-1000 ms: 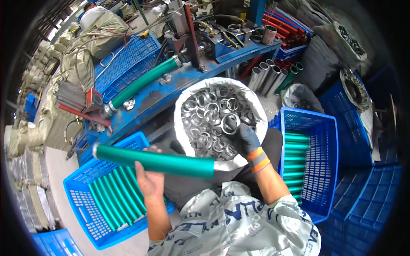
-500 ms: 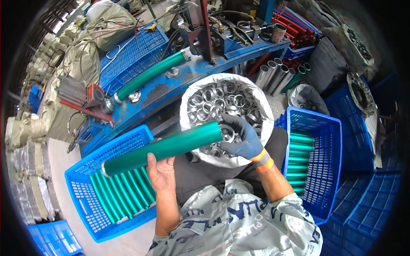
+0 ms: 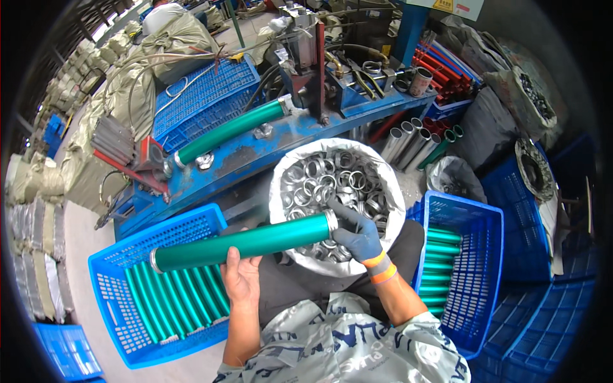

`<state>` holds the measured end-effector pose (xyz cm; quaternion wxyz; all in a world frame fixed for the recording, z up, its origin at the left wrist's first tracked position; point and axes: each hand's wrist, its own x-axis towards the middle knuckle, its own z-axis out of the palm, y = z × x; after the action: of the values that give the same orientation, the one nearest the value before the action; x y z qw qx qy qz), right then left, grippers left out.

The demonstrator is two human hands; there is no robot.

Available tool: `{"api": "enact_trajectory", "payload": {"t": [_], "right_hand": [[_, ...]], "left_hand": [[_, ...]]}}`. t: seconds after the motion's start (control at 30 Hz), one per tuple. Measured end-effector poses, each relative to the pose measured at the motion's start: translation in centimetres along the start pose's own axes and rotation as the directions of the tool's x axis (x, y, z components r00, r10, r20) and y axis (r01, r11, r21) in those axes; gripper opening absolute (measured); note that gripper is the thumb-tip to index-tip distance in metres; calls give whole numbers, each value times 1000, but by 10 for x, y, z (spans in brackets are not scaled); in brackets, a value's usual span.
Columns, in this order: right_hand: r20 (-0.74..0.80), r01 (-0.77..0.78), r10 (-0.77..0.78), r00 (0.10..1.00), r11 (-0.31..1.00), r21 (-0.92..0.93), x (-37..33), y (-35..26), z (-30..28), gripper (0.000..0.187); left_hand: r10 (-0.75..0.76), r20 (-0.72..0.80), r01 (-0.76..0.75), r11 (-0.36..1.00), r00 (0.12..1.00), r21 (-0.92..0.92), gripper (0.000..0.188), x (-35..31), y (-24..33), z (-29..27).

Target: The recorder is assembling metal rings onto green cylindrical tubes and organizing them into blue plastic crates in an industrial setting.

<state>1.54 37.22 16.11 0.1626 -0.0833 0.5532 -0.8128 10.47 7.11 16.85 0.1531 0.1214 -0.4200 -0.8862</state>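
Observation:
A green metal tube [image 3: 246, 244] lies across my lap, tilted slightly up to the right. My bare left hand [image 3: 241, 277] grips it from below near its middle, thumb on the near side. A silver ring [image 3: 153, 260] sits on its left end. At the right end, my right hand [image 3: 357, 237], in a blue-grey glove, pinches another silver ring [image 3: 332, 221] against the tube's mouth; how far it is fitted cannot be told. Just beyond stands a white sack [image 3: 276, 201] with its rim rolled open, full of loose metal rings [image 3: 319, 182].
Blue crates of green tubes stand left [image 3: 102, 300] and right [image 3: 491, 255]. Ahead, a blue workbench [image 3: 236, 159] bears a machine with another green tube [image 3: 230, 133] lying along it. Bare metal tubes [image 3: 408, 143] stand behind the sack; stacked blue crates [image 3: 523, 319] flank the right.
My right hand has brought the ring from just off the tube's right end onto that end. The tube has levelled a little, and the view has shifted upward.

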Motion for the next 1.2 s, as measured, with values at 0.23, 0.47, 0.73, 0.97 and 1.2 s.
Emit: {"api": "enact_trajectory", "payload": {"t": [0.23,0.47,0.73,0.97,1.2], "right_hand": [[97,-180,181,979,983,-25,31,-41,13,80],[162,67,-79,984,995,76,151,-20,-20,58],[308,444,-404,861,303,-843,360,-19,94,76],[181,42,-382,906,-344,-938,456,33,57,96],[455,657,-598,659,165,-736,329,-54,133,68]], "left_hand": [[-36,36,43,978,999,-203,51,27,-8,-29],[-50,-29,36,930,998,-367,54,56,-6,-38],[31,-99,-62,942,995,-331,50,70,43,-65],[-5,-100,-24,958,995,-287,52,80,34,-81],[0,-223,-47,977,975,-208,46,87,23,-126]]}}
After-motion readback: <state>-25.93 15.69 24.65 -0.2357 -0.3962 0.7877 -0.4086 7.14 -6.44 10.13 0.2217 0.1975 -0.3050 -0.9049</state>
